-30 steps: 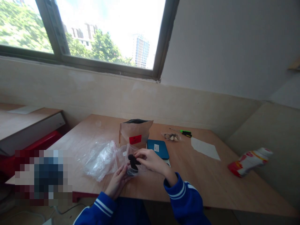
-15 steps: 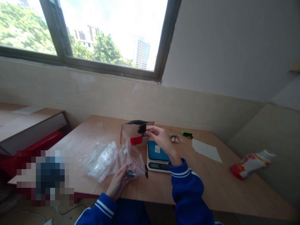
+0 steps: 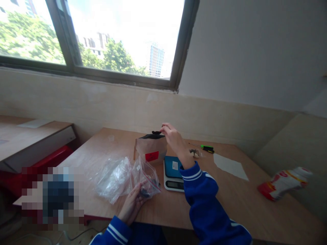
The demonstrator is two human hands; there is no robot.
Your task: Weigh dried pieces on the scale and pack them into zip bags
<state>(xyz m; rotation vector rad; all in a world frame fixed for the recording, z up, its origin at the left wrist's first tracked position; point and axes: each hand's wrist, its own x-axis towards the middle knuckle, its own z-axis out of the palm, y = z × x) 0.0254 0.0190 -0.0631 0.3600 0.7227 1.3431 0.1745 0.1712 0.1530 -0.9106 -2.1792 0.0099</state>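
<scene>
My left hand (image 3: 133, 203) is closed around the lower part of a clear zip bag (image 3: 146, 170) with a red seal line, and dark pieces lie in its bottom. My right hand (image 3: 175, 139) pinches a dark, dried piece (image 3: 156, 132) that resembles black fungus. That piece is just over the mouth of a brown paper bag (image 3: 143, 146), which stands upright with a red label on its front. Beneath my right wrist sits a kitchen scale (image 3: 175, 185) with a blue top, partly covered by the forearm.
More clear plastic bags (image 3: 111, 182) lie left of my left hand. To the right are a small bag of pale pieces (image 3: 194, 153), a green-and-black screwdriver (image 3: 207, 148), a white paper sheet (image 3: 230, 166) and a red-and-white bottle (image 3: 283, 183). A wall stands behind the table.
My right hand has moved up and away from me, carrying the dark piece from in front of the paper bag to above its mouth. My left hand still holds the zip bag.
</scene>
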